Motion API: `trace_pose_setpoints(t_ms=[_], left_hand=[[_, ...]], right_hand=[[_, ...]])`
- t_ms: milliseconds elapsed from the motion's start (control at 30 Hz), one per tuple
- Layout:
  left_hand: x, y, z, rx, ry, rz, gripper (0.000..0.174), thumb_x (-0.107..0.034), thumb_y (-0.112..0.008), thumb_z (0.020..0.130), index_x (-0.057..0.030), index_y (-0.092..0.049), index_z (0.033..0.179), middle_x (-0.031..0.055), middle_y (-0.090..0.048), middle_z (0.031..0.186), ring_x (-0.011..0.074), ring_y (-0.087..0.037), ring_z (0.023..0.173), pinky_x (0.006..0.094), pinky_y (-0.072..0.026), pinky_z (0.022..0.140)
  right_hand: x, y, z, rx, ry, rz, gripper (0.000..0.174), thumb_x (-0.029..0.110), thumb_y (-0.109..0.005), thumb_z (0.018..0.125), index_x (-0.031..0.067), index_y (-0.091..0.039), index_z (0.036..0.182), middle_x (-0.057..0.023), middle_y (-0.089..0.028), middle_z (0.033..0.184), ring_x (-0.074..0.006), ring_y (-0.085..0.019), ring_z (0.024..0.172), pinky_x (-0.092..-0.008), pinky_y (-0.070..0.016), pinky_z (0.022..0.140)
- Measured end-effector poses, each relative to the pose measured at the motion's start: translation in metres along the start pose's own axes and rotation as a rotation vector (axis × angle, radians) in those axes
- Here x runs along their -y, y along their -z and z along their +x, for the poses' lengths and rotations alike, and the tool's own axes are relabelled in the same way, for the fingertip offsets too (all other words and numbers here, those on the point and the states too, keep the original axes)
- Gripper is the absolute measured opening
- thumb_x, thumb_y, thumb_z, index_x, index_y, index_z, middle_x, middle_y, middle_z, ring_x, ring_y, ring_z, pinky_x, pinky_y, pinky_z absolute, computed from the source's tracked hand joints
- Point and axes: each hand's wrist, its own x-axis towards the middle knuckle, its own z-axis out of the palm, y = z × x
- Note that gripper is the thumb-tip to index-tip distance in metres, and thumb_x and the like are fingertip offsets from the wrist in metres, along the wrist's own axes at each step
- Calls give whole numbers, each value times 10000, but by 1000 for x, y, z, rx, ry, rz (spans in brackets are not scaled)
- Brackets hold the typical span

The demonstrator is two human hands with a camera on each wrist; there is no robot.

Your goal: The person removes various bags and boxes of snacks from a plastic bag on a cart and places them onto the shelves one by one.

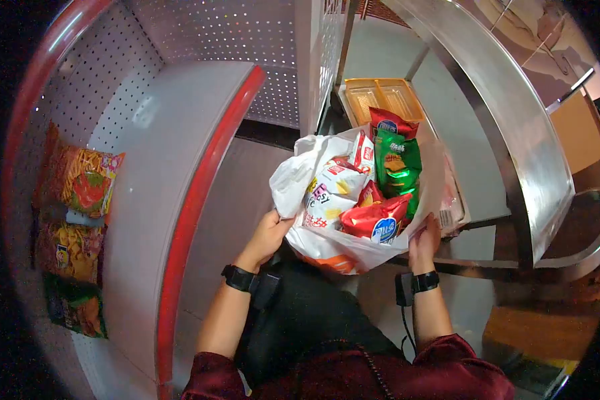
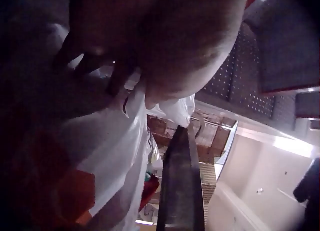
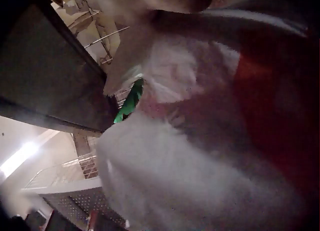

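A white plastic bag [image 1: 313, 245] with orange print hangs wide at the mouth between the two hands in the head view. Several snack packets fill it: a red packet [image 1: 373, 217] with a blue oval, a green packet [image 1: 399, 163] and a white packet [image 1: 332, 195] with yellow pictures. My left hand [image 1: 268, 233] grips the bag's left rim, thumb on top; in the left wrist view its fingers [image 2: 117, 73] curl into the plastic. On the opposite side my right hand [image 1: 425, 241] pinches the right rim. White plastic [image 3: 150, 161] fills much of the right wrist view.
A grey shelf [image 1: 140, 200] with a red edge stands on the left, carrying several noodle-like packets [image 1: 87, 187]. Behind the bag sits a yellow divided tray [image 1: 383, 97]. A metal rail [image 1: 513, 133] curves along the right side.
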Motion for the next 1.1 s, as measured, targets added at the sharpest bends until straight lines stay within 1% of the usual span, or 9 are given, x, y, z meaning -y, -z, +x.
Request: trace_pose_setpoints(t_ms=[100,200,333,367,567,733,1033,1067,1100], left_hand=[[25,5,4,-9,-24,-70,288,-115,-482,878,28,-507,1127,38,-560,1063,106,-499,975,263,-381,871],[47,4,13,133,52,-35,312,-125,-502,864,8,-504,1147,69,-536,1112,136,-486,1023,273,-364,895],[55,-26,22,217,-225,287,354,-136,-522,836,-48,-500,1179,141,-433,1196,247,-406,1133,319,-299,962],[55,-33,21,262,-283,369,353,-151,-520,837,-51,-504,1175,143,-425,1205,257,-401,1135,324,-291,969],[63,-38,23,391,-226,448,356,-171,-501,811,-30,-507,1138,197,-522,1133,327,-485,1066,367,-368,909],[88,21,19,240,110,750,312,-234,-508,776,-19,-585,990,226,-595,955,363,-568,914,390,-438,786],[89,54,-26,-166,44,986,365,-231,-614,704,-13,-561,993,199,-604,927,342,-578,878,394,-450,749],[97,47,-29,-234,-112,933,404,-235,-641,689,-31,-546,1024,186,-602,944,336,-575,886,389,-448,762],[80,35,-35,-263,40,1079,500,-273,-676,679,-78,-509,1109,154,-575,1037,315,-525,1004,394,-416,836]], right_hand=[[-38,25,27,61,-15,104,208,184,-467,889,22,-524,1006,-51,-562,954,-150,-524,887,-278,-421,770],[-71,50,40,94,309,-555,225,191,-464,888,5,-528,997,-72,-564,934,-163,-529,869,-284,-424,729],[-137,125,88,-8,119,-453,269,204,-440,896,-40,-525,969,-112,-567,889,-177,-542,797,-290,-423,699],[-158,147,99,9,407,-824,272,204,-439,897,-41,-521,981,-109,-567,895,-178,-543,795,-299,-426,704],[-34,37,-20,-168,-114,-55,192,172,-445,905,7,-520,967,-67,-561,877,-156,-531,816,-289,-433,732],[-100,80,1,115,63,-293,217,195,-448,910,1,-545,909,-43,-572,858,-122,-516,787,-269,-418,713],[-92,102,10,173,77,-795,253,121,-498,846,-46,-544,1030,-103,-586,977,-185,-523,896,-301,-402,810],[-88,92,4,69,397,-748,262,91,-514,809,-43,-542,1032,-117,-575,999,-219,-511,948,-316,-380,852],[-81,79,-2,-39,716,-683,281,61,-529,773,-40,-539,1034,-131,-565,1020,-254,-499,1001,-330,-358,893]])
